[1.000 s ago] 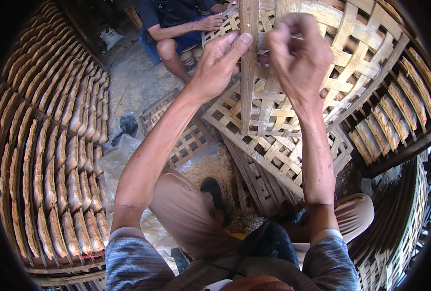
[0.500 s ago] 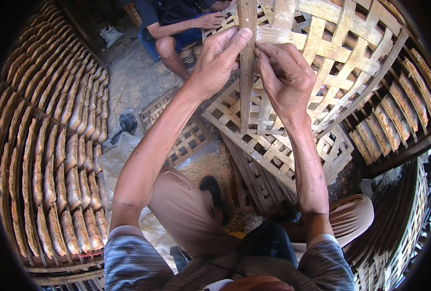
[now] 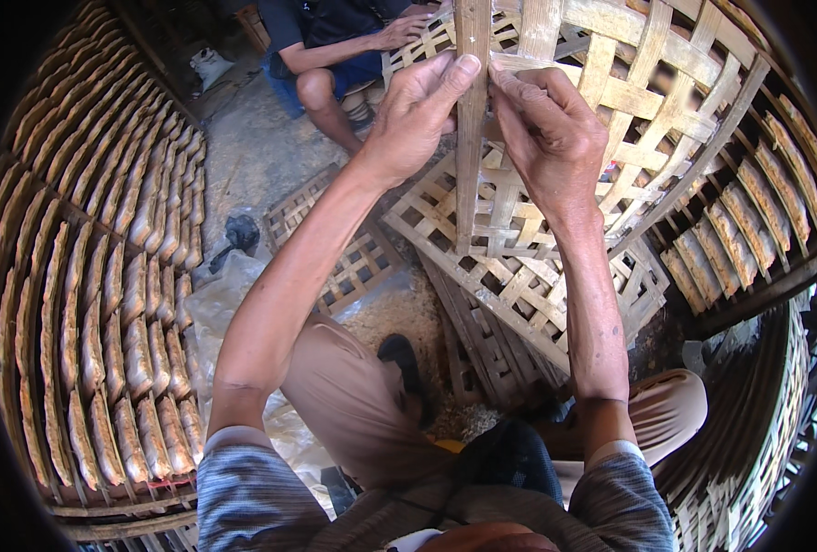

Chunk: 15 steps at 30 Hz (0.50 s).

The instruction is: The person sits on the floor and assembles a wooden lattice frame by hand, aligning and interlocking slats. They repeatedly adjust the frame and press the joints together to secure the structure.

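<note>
A woven bamboo tray with a wooden frame stands upright before me. My left hand is closed around the edge bar of its frame, thumb lying along the wood. Just to the right of that bar, my right hand is pinched at the end of a bamboo strip. Its fingertips touch the weave close to the frame; whether they hold the strip or something smaller I cannot tell. Below, more woven trays lie stacked at an angle, under the upright one.
On the left rise tall racks of tilted trays with pale, crusted contents; a similar rack stands at the right. Another woven tray and clear plastic sheeting lie on the floor. A co-worker sits ahead, hands on a tray.
My right hand has shifted slightly right and up along the frame bar. My left hand keeps its place on the bar. The upright tray has hardly moved.
</note>
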### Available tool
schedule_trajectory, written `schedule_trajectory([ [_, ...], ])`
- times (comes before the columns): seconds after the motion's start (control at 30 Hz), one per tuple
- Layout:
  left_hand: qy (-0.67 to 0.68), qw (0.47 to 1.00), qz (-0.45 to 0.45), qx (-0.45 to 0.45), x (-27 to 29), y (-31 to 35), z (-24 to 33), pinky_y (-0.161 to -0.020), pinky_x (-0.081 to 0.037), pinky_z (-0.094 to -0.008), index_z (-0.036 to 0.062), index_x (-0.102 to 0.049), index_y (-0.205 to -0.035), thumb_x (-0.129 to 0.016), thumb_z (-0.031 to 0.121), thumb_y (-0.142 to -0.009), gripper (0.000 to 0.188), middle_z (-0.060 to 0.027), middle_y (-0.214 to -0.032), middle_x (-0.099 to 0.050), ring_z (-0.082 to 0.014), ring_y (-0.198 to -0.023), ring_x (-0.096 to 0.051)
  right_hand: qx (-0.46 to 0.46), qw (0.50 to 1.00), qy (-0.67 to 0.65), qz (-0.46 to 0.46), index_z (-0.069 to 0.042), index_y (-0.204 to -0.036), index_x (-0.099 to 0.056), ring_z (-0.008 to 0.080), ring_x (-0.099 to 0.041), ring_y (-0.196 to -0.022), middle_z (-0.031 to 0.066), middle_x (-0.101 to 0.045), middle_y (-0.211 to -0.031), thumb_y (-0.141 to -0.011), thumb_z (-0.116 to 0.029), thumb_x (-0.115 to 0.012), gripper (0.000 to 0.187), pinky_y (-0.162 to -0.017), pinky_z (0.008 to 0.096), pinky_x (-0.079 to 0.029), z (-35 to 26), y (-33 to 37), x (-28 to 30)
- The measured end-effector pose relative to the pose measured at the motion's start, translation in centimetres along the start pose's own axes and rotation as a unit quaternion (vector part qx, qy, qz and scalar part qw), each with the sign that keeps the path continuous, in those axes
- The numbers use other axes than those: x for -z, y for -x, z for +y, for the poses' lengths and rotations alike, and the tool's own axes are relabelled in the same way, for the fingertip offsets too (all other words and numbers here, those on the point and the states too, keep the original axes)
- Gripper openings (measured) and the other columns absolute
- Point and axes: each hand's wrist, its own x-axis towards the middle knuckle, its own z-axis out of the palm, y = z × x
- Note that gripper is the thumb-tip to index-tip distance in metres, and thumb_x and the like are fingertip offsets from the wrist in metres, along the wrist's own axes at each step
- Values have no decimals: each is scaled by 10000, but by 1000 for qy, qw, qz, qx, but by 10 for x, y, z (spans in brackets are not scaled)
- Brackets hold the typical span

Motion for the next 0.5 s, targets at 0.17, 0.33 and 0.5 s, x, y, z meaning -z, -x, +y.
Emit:
schedule_trajectory([
  [0.17,-33,999,4,6,8,1,-3,-712,-486,-234,42,-631,-1352,-512,480,-1130,506,34,-1003,-621,-40,-864,-567,27,999,26,17,-114,-1032,-757,209,-715,-659,-1,-690,-912,-900,-149,-796,142,-515,333,-560,0,0,-7],
  [0.33,-8,999,26,21,5,2,-2,-742,-532,-216,71,-632,-1381,-515,519,-1120,531,33,-1079,-682,-34,-936,-629,33,989,129,-71,-84,-890,-696,171,-644,-532,32,-675,-783,-918,-188,-759,125,-456,337,-517,-3,-4,-8],
  [0.5,4,999,8,31,3,1,5,-885,-583,-298,49,-588,-1430,-513,456,-1131,510,-34,-1244,-690,-106,-1115,-672,-48,996,60,-47,-58,-762,-725,156,-631,-496,45,-651,-628,-940,-198,-759,229,-441,335,-490,-4,12,5],
])
